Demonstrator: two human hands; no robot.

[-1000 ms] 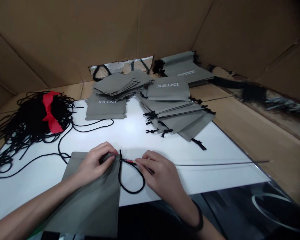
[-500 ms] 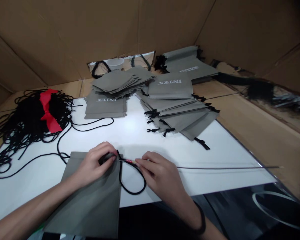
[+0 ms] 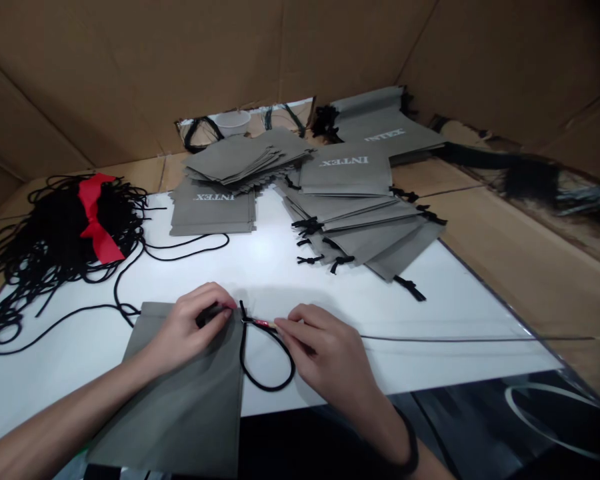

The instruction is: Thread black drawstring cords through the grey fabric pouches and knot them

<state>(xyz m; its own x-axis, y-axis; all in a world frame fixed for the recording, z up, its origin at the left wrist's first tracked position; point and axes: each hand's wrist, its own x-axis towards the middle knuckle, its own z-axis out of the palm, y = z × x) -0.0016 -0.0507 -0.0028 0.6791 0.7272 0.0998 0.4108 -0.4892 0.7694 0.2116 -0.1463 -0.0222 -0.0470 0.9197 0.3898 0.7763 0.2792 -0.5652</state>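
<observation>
My left hand [image 3: 195, 327] is closed on the top right corner of a flat grey fabric pouch [image 3: 180, 400] at the table's front edge, thumb and forefinger pinched together. Just right of that corner, a black cord [image 3: 267, 389] forms a loop beside the pouch. My right hand [image 3: 325, 347] pinches a slim hook tool [image 3: 264, 323] with a red and pale shaft. Its small metal tip touches the cord at the pouch's edge. A thin dark rod [image 3: 455, 339] stretches right from behind my right hand; whether it belongs to the tool is hidden.
A bundle of black cords [image 3: 55, 233] tied with red ribbon [image 3: 93, 217] lies left on the white table [image 3: 270, 267]. Behind are stacked grey pouches [image 3: 213, 210]; corded pouches [image 3: 375, 230] fan out to the right. Cardboard walls [image 3: 180, 60] enclose the back.
The hook tool's tip, the cord and my right hand have shifted slightly right. My left hand keeps its pinch on the pouch. The view has moved a little.
</observation>
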